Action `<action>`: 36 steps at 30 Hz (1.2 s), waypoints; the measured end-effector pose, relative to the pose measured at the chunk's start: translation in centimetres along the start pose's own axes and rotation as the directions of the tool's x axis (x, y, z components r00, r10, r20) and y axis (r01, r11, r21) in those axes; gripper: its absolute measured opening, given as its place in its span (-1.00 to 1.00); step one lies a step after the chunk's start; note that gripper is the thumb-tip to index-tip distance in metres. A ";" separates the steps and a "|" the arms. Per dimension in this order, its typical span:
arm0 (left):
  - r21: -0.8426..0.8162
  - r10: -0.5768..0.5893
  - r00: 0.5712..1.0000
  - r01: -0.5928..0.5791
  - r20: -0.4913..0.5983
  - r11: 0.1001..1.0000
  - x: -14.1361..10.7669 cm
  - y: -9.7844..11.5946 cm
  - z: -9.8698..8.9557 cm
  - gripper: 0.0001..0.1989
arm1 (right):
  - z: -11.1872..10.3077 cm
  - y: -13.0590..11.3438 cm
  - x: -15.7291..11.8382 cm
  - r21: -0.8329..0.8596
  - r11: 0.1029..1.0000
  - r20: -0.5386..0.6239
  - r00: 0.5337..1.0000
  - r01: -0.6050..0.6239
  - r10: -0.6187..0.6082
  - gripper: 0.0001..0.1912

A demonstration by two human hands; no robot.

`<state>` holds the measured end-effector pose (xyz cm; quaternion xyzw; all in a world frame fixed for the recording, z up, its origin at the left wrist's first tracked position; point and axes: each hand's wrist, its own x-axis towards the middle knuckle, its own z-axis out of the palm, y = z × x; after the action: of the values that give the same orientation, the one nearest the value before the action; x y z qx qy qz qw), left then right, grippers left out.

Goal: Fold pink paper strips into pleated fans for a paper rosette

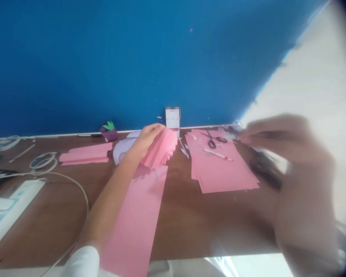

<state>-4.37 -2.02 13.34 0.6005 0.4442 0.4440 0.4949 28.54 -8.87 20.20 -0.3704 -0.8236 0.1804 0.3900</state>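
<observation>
My left hand (151, 134) is closed on a folded pink paper fan (163, 148), whose pleats spread out to the right with a notched edge. Under it, a long pink paper strip (144, 215) runs toward the front edge of the table. At the right, my right hand (282, 138) is raised and smeared by motion. Its fingertips are near a whitish, see-through thing (230, 135); whether they hold it is unclear. Below and left of that hand lie a pair of scissors (212, 143) and a white and red pen (219, 154) on stacked pink sheets (225, 175).
A phone (172, 119) stands against the blue wall (161, 57). Left of it are a purple-and-green paper piece (108, 132), white-lilac paper (122, 148) and folded pink paper (86, 154). Tape rolls (43, 161), a cable (85, 192) and a white power strip (17, 207) occupy the left side.
</observation>
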 end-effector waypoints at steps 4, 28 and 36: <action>0.055 0.047 0.999 -0.046 -0.010 0.997 -0.1 0.8 1.0 -0.65 | 1.3 1.2 1.3 0.120 0.982 0.366 0.926 -0.143 0.091 -0.79; 0.074 0.095 0.995 -0.092 -0.027 0.993 0.6 -0.4 2.2 -0.73 | 11.9 6.5 3.4 -0.620 0.774 0.269 0.892 -0.129 0.364 -0.82; -0.040 0.028 1.000 -0.028 -0.002 0.999 0.7 -0.8 2.6 -0.75 | 15.0 8.4 2.4 -0.732 0.682 0.365 0.843 -0.004 0.396 -0.75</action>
<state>-1.73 -1.78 12.27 0.5963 0.4272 0.4601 0.5003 19.88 -1.66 7.03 -0.5224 -0.8520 -0.0169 -0.0301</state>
